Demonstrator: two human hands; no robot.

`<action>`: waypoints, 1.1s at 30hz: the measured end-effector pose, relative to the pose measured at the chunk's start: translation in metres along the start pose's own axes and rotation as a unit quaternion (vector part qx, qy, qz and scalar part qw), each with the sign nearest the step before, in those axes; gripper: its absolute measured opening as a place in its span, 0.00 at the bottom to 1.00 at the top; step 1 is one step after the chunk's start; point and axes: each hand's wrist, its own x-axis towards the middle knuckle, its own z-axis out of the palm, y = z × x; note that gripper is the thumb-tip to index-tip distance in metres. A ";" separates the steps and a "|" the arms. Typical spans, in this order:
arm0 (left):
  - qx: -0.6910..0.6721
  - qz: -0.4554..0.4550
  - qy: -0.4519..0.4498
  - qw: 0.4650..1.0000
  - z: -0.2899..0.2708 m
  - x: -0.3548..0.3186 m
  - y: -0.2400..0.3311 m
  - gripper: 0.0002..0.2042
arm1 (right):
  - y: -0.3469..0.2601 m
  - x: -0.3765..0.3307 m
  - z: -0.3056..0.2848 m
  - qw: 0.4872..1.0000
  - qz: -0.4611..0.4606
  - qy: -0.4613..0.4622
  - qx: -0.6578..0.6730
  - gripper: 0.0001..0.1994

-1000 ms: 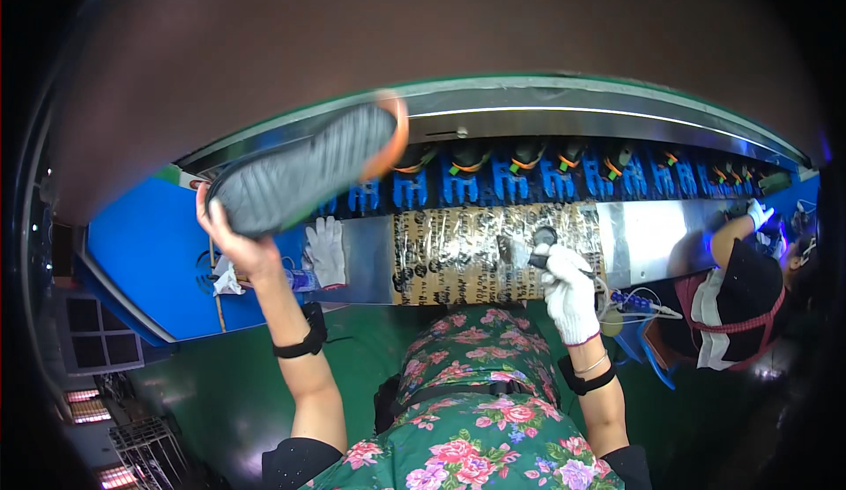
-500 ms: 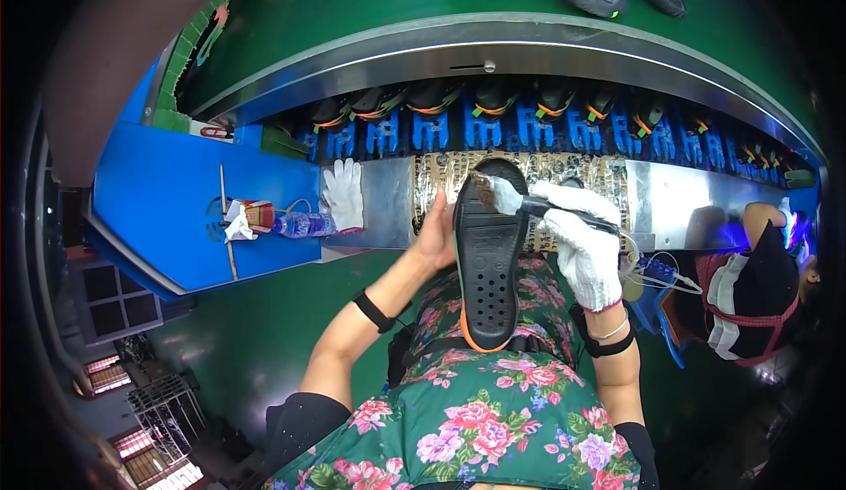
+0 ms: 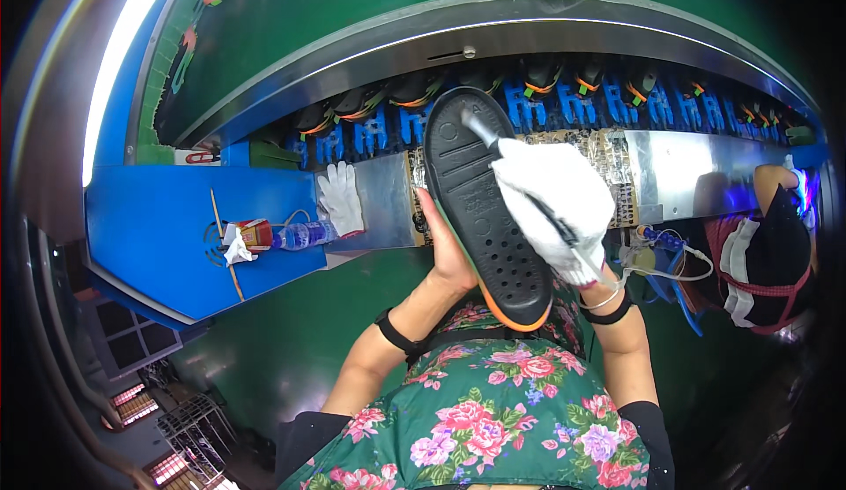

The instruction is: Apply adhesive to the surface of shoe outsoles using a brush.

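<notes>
Sole (image 3: 483, 195) at twelve o'clock from my apron (image 3: 485, 402), brushing looks begun, not finished: my left hand (image 3: 451, 256) grips its nine o'clock edge, gloved right hand (image 3: 557, 208) grasps the brush (image 3: 480, 131), tip near eleven o'clock, coverage so far can't tell.

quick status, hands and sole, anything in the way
Left hand bare, holding sole at left edge. Gloved right hand gripping brush over sole's far end. Right hand hides part of sole.

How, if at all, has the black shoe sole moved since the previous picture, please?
Yes: the black shoe sole has moved upward in view, toward the metal rail.
</notes>
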 end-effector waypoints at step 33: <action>0.120 0.088 -0.028 0.988 -0.028 0.038 -0.005 0.49 | 0.011 -0.038 -0.014 0.994 -0.027 -0.056 0.087 0.14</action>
